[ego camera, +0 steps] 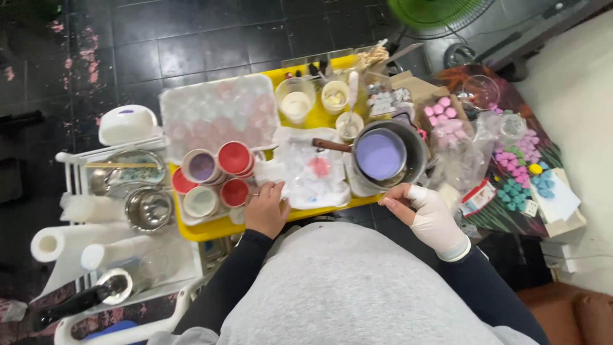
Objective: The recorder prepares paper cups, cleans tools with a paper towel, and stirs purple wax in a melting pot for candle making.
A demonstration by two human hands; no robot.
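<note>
The pot (383, 155) of lilac liquid sits at the right end of the yellow worktop (211, 228), its wooden handle (332, 145) pointing left over crumpled plastic (306, 169). The right hand (429, 214), gloved, hovers just below the pot, loosely curled and holding nothing. The left hand (265, 207) rests half-closed on the worktop edge left of the pot, beside the red cups (234, 172); it seems empty, though its fingertips are hard to read. Risk: the pot is full and near the edge, so a knock on the handle could slop liquid onto the plastic. The packed cups could topple if brushed.
</note>
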